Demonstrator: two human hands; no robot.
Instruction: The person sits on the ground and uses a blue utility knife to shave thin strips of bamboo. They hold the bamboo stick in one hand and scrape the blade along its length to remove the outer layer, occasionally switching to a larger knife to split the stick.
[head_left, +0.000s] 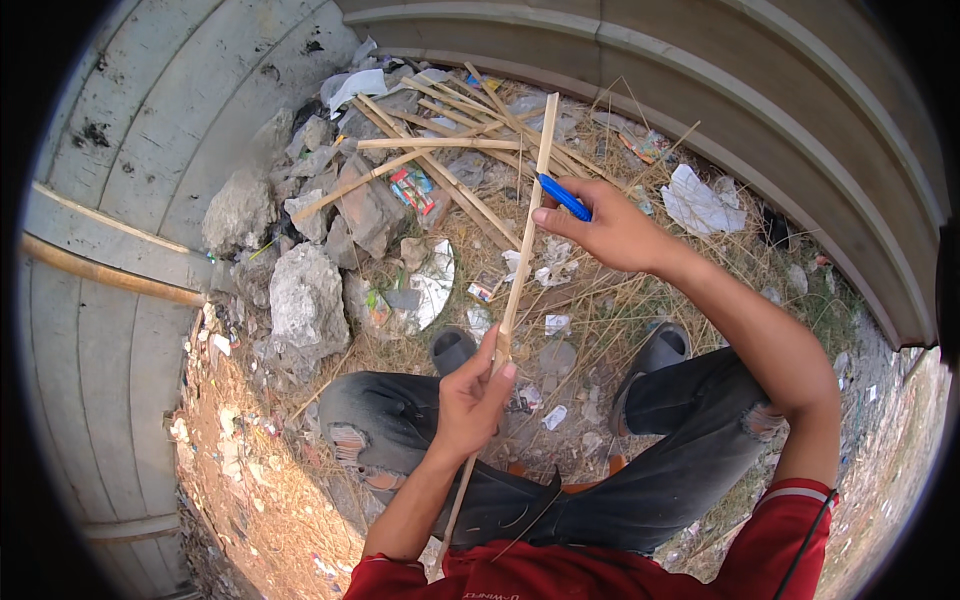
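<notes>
A long, pale wooden strip (518,285) slants from near my lap up toward the far pile. My left hand (474,402) is closed round its lower part, thumb and fingers pinching it between my knees. Farther up, my right hand (612,228) is closed on a slim blue tool (565,197), which looks like a cutter. No blade shows, so its exact kind stays uncertain. The tool's front end meets the strip, and my right thumb rests against the wood. Below my left hand, the strip runs down across my trousers.
Several similar strips (440,143) lie crossed on rubble and litter beyond my hands. Large grey rocks (308,300) sit at left. A metal sheet wall (700,60) curves behind, and grey panels (110,380) stand at left. My sandals (660,350) rest on littered, grassy ground.
</notes>
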